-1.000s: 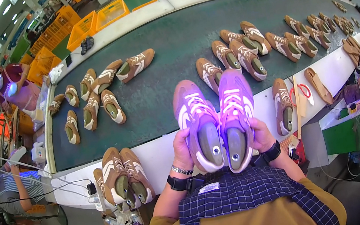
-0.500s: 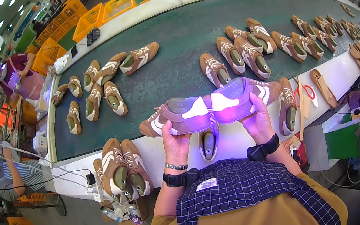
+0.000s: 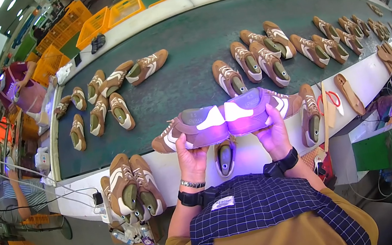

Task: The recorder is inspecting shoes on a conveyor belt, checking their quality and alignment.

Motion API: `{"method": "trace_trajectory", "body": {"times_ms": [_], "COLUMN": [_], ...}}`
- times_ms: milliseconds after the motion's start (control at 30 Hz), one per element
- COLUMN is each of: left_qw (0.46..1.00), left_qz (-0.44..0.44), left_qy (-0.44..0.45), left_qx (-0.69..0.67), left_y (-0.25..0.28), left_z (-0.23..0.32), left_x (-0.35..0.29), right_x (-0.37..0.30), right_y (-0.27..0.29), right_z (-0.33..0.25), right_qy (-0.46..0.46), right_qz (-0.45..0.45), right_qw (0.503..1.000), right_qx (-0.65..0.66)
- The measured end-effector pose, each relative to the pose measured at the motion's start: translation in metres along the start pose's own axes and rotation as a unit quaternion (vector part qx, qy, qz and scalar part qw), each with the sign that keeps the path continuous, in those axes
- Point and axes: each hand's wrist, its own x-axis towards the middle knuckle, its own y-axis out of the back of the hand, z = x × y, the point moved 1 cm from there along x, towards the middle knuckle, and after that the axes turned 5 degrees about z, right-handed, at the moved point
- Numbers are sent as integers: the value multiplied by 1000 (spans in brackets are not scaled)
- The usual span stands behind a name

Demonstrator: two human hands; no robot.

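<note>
My left hand (image 3: 192, 160) grips a brown sneaker (image 3: 170, 136) with white stripes from below, its thumb on the side and its toe pointing left. A matching sneaker (image 3: 282, 101) is in my right hand (image 3: 274, 137), toe to the right. The two white heel patches are side by side and touching or nearly so, lit by violet light. Both sneakers hold dark green shoe forms. Just below them, another sneaker (image 3: 224, 158) rests on the white ledge (image 3: 173, 170), partly hidden by my hands.
Brown sneakers (image 3: 149, 67) stand in groups on the green conveyor belt (image 3: 182, 37). More are stacked on the ledge at left (image 3: 136, 183). Red-handled scissors (image 3: 332, 101) and a flat tan sole (image 3: 349, 94) lie at right. Two people work at left. Yellow crates (image 3: 126, 9) stand behind.
The sneakers in my hands have tilted slightly and the right one has come a little left, evening up the heels. The whole view has shifted slightly.
</note>
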Motion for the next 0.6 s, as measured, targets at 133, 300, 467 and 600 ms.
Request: {"method": "trace_trajectory", "body": {"times_ms": [133, 300, 467, 600], "left_qw": [1000, 1000, 1000, 1000], "left_qz": [-3, 0, -10, -12], "left_qy": [8, 11, 21, 4], "left_qx": [-2, 3, 0, 5], "left_y": [-3, 0, 2, 1], "left_z": [-2, -4, -6, -6], "left_x": [0, 0, 1, -2], "right_x": [-3, -4, -4, -5], "right_y": [0, 2, 7, 6], "right_z": [-3, -3, -3, -5], "right_qy": [3, 5, 7, 14], "right_qz": [-3, 14, 7, -10], "right_qw": [1000, 1000, 1000, 999], "right_qx": [1, 7, 1, -29]}}
